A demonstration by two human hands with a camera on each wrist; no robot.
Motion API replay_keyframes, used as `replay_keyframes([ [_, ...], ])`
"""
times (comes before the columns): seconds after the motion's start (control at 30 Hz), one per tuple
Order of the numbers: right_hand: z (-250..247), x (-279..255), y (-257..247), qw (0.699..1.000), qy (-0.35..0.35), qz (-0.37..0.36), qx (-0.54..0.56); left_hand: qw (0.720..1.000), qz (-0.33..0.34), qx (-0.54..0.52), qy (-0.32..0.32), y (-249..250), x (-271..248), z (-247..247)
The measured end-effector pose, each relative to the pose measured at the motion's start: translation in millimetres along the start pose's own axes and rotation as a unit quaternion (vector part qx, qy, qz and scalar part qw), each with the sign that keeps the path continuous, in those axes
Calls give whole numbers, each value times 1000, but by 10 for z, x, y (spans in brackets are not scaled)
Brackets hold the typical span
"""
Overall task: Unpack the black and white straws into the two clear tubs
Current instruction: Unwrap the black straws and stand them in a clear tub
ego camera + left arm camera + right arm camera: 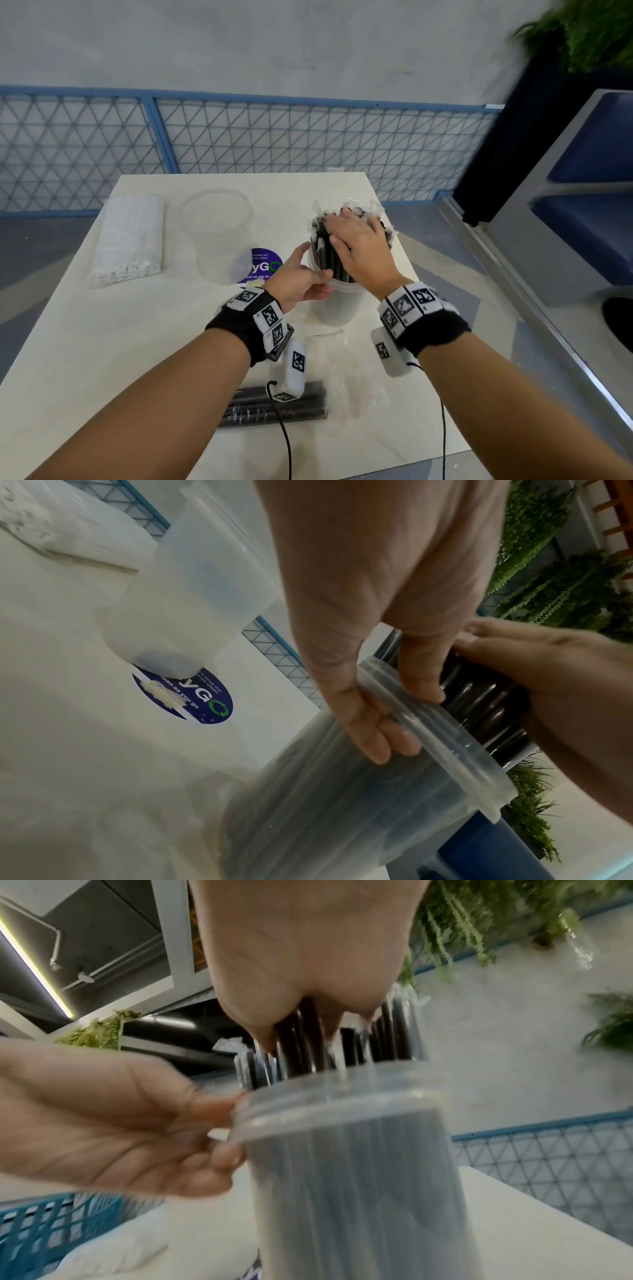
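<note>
Head view showed the black straws [330, 255] standing upright in the nearer clear tub [337, 301] on the bench [102, 342]. The right hand [359, 245] lay directly above them, fingers straight, pressing their tops. The left hand [301, 281] pinched the tub's rim from the left. The white straws [128, 236] lay packed, nearer the left hand, beside the empty tub [219, 236].
</note>
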State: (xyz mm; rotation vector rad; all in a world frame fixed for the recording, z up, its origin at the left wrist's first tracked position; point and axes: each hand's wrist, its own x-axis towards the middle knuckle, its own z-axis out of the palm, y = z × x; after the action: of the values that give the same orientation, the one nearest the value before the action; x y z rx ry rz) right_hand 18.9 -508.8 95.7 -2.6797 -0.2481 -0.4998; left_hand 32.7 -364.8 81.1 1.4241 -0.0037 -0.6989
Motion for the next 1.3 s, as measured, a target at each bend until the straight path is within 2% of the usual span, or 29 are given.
replay_keyframes([
  [0.07,1,-75,9,1000,-13,-22,-9,1000,1,-4,2,-1,-5,4],
  [0.13,-86,-52,-21,1000,-23,-8,9,1000,3,-7,3,-1,-8,3],
  [0.2,-178,19,-124,1000,20,-3,23,1000,3,-11,1,1,-18,-10],
  [0.27,-232,136,-242,999,39,11,-15,1000,7,-6,-12,4,-32,-15],
  [0.37,-251,326,-269,985,-73,110,-115,1000,7,-4,-4,10,-49,-10],
  [0.43,-263,413,-171,964,-141,187,-124,1000,5,-12,6,9,-52,4],
  [0.5,-252,438,-87,954,-174,222,-102,1000,5,-14,14,13,-53,15],
  [0.6,-225,393,-148,972,-139,170,-79,1000,4,-21,21,11,-50,21],
  [0.7,-240,302,-259,985,-64,108,-121,999,5,-21,24,2,-48,28],
  [0.73,-252,269,-278,983,-53,103,-145,999,6,-20,25,-1,-45,23],
  [0.8,-260,204,-266,974,-80,115,-180,1000,8,-20,18,-5,-38,11],
  [0.87,-295,162,-258,973,-93,135,-161,1000,11,-14,7,-7,-44,-8],
  [0.97,-336,219,-333,990,-7,86,-110,1000,10,-14,1,0,-53,-17],
  [1.0,-318,238,-365,992,-2,66,-106,1000,10,-12,2,-4,-51,-17],
  [1.07,-230,246,-388,986,-80,50,-141,1000,10,-10,1,-2,-48,-11],
  [1.13,-113,221,-349,961,-184,50,-198,1000,13,-8,-1,-2,-41,-7],
  [1.17,-84,217,-318,954,-212,54,-207,1000,14,-6,-1,-1,-45,-7],
  [1.23,-125,232,-304,956,-220,58,-186,1000,14,-9,4,4,-51,-7],
  [1.3,-228,218,-317,973,-166,55,-152,1000,11,-14,8,-1,-55,-4],
])
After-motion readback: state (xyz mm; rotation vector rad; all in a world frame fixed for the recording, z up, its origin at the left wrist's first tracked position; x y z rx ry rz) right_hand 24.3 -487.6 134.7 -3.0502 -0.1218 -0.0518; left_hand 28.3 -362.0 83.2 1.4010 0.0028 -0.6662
